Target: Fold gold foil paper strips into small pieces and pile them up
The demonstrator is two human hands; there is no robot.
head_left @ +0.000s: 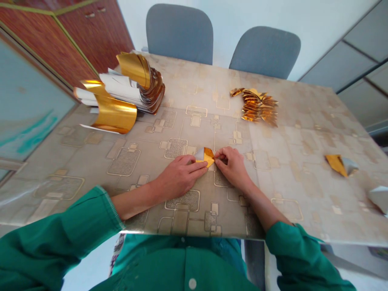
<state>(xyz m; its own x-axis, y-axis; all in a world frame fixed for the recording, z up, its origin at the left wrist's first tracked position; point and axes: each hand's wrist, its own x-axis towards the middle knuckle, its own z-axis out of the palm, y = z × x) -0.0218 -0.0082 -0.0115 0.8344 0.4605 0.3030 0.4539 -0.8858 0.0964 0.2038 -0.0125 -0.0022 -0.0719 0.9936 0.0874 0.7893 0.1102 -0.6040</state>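
Observation:
A small piece of gold foil paper [208,155], partly folded with a silvery white side showing at its left, lies on the table between my hands. My left hand [182,176] rests on it, fingers stretched out flat across its lower left part. At the right corner, my right hand [232,165] pinches the paper's edge between thumb and fingertips. Part of the paper is hidden beneath the left fingers.
A thick stack of gold and white sheets [130,91] stands at the back left, with a curled gold sheet [117,113] before it. Folded gold pieces [259,106] sit in rows at the back right. One folded piece [338,165] lies far right. Two grey chairs [180,32] stand behind the patterned table [194,218].

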